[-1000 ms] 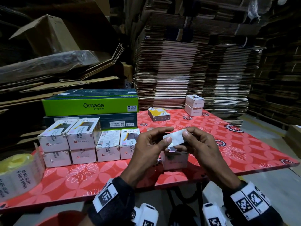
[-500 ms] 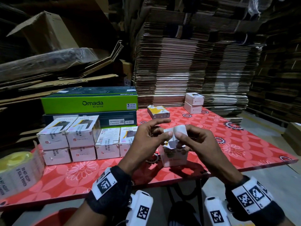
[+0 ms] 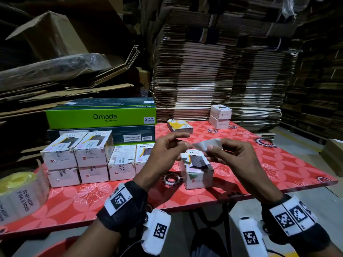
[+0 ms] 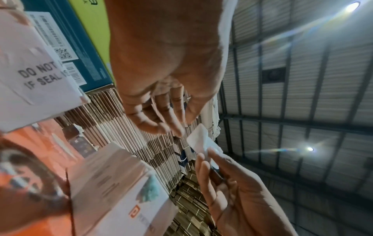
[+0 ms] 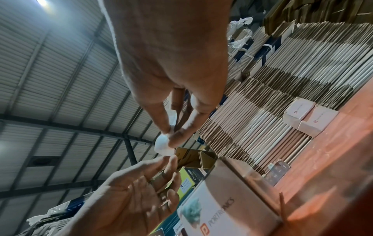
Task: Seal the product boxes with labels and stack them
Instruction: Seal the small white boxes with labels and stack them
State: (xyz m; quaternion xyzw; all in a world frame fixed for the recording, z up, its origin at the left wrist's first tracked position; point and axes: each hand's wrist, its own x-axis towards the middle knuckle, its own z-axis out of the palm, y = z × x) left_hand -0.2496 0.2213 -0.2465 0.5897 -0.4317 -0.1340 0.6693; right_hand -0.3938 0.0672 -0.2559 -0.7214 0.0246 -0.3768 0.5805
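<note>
My right hand (image 3: pixel 213 150) pinches a small white label (image 3: pixel 208 144) between thumb and forefinger; the same label (image 5: pixel 164 146) shows in the right wrist view. My left hand (image 3: pixel 182 143) is just left of it, and its thumb and forefinger tips meet at the label's (image 4: pixel 198 138) free end. Both hands hover above a white product box (image 3: pixel 199 173) standing near the front edge of the red floral table (image 3: pixel 269 164). Labelled white boxes (image 3: pixel 78 158) are stacked two high at the left.
A roll of seal labels (image 3: pixel 20 193) lies at the table's left front corner. Green and dark Omada boxes (image 3: pixel 100 117) stand behind the stack. A yellow box (image 3: pixel 180 126) and two stacked white boxes (image 3: pixel 220 117) sit at the back. Flattened cartons (image 3: pixel 213 71) are piled high behind.
The hands have drawn apart and risen a little above the box. The label, bunched between both hands before, now stretches out flat from the right hand's pinch.
</note>
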